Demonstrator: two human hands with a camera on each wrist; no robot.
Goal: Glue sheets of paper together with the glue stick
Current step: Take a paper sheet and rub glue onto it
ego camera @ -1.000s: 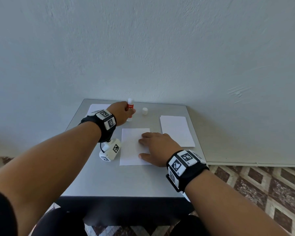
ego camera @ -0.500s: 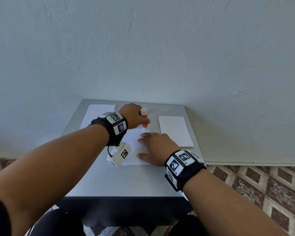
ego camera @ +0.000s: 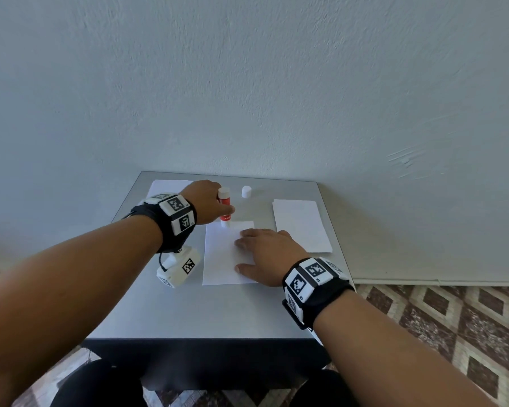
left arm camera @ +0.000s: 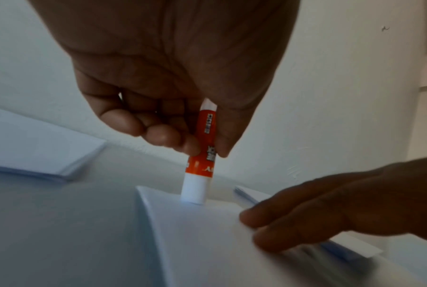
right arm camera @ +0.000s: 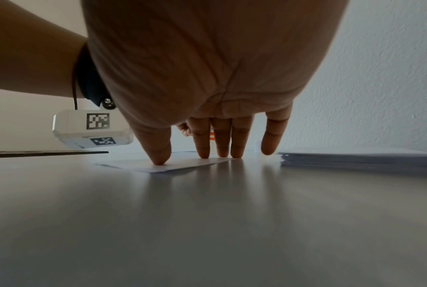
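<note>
Under both your hands lies a smooth grey table (ego camera: 218, 312); beyond them rises a rough plastered wall (ego camera: 247, 83); right of your right hand (ego camera: 269, 258) sits a neat stack of white paper (ego camera: 301, 224), and another stack (ego camera: 165, 185) lies past your left wrist. A single white sheet (ego camera: 221, 259) lies flat beneath your right hand, its straight fingers (right arm camera: 203, 143) pressing it down. Your left hand (ego camera: 203, 205) pinches the cylindrical glue stick (left arm camera: 202, 155), upright, its white end touching the sheet's far edge; its orange label's writing is too blurred to read. A small white cap (ego camera: 246, 191) stands beyond your hands.
</note>
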